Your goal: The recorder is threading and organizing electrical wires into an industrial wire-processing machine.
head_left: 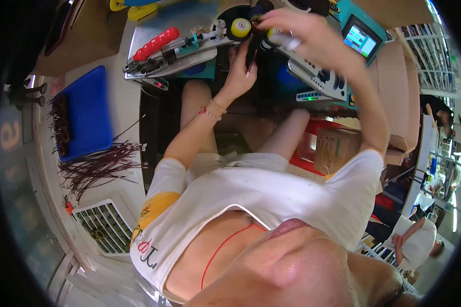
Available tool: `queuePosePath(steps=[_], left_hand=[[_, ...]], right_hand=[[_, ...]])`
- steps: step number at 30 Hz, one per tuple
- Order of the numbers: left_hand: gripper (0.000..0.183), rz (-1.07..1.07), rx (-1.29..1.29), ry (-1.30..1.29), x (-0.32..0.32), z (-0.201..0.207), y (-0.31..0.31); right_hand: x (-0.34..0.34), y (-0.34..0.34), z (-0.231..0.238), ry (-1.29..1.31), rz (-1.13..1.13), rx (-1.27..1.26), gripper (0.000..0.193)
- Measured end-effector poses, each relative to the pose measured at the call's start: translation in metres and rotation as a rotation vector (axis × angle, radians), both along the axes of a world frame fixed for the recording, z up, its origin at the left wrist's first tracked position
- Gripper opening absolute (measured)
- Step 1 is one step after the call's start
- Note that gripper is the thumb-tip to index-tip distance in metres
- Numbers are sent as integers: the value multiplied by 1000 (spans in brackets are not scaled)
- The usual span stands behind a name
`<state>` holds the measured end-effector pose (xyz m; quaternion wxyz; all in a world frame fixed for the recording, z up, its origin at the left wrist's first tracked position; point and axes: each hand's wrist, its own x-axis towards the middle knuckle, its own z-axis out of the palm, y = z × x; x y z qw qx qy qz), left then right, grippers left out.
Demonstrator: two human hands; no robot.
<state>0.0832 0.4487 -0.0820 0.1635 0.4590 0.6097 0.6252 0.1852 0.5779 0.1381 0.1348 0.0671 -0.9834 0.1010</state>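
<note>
My left hand [239,77] reaches up between the two halves of a bench machine. Its fingers are closed round a dark slim thing [251,52] with a reddish streak; a small white tip shows at the palm. My right hand [305,33] arches over the machine's right half, slightly blurred, fingertips pinched beside thin coloured strands [256,21]. What they grip is too small to make out. A yellow wheel [240,27] sits left of the fingertips; another yellow wheel [275,35] is partly covered by my right hand. A red-handled toggle clamp [156,43] is on the machine's left half.
At left, dark wires [100,166] lie on the white bench beside a blue tray [89,115] holding more. A white vent grille [103,227] is nearer me. A teal screen unit [361,38] stands at right, with cardboard boxes [338,148] below. Another person [415,243] sits far right.
</note>
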Motion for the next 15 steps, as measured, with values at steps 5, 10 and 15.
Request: queuePosePath(steps=[5, 10, 15], left_hand=[[27, 11, 263, 305, 4, 13, 4], [38, -142, -6, -569, 37, 75, -44], [45, -281, -148, -1072, 12, 145, -57]], right_hand=[[1, -61, -65, 170, 36, 497, 26], [-3, -23, -48, 362, -195, 284, 25], [-32, 24, -12, -64, -376, -407, 33]])
